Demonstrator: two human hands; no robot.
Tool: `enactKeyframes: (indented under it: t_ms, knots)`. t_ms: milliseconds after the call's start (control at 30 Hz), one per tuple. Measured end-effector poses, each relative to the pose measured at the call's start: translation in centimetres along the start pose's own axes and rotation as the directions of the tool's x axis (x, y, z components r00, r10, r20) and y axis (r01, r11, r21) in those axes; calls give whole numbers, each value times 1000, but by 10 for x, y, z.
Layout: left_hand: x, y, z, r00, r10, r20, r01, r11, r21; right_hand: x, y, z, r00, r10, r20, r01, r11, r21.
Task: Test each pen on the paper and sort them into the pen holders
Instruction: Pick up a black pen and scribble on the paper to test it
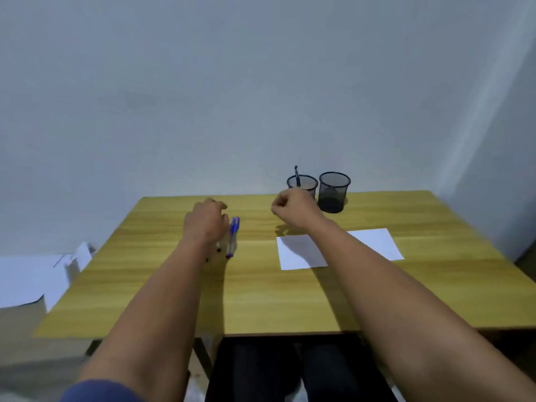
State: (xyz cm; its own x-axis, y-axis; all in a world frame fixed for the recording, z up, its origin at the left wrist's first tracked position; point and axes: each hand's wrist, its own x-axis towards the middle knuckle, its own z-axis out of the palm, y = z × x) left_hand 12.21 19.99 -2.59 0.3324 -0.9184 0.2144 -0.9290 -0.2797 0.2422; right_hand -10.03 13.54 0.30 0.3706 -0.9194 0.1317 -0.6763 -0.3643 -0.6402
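Observation:
Several pens [233,236] lie in a bunch on the wooden table [261,300], some with blue caps and some with dark tips. My left hand [206,221] hovers over or rests on the bunch and hides most of it; its grip is blurred. Two black mesh pen holders stand at the back. The left holder [307,182] has one black pen [297,176] standing in it, and the right holder [333,192] looks empty. My right hand [293,210] is just in front of the left holder, fingers curled, with nothing visible in it. A white paper [304,252] lies under my right forearm.
The table stands against a plain grey wall. Left of the table, lower down, lie white sheets or boxes [32,277]. A dark chair or my lap [290,369] is below the table's near edge.

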Motion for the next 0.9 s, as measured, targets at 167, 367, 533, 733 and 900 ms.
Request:
enactKeyframes:
  t_ms: [167, 367, 533, 733, 900]
  knots:
    - [-6, -59, 19, 997, -53, 47, 57, 995, -78, 22, -52, 79, 971, -15, 237, 32, 997, -67]
    - [-4, -82, 38, 993, -87, 76, 96, 988, -122, 31, -81, 124, 956, 39, 290, 51, 954, -296]
    - [0, -85, 41, 992, -98, 74, 108, 983, -148, 36, -85, 137, 966, 69, 250, 14, 949, -314]
    - [6, -67, 27, 988, -26, -151, 8, 993, -118, 46, -75, 84, 983, 103, 154, -83, 988, -130]
    - [12, -12, 18, 971, 189, -145, -204, 974, -100, 32, -33, 17, 962, 194, 194, -274, 728, 629]
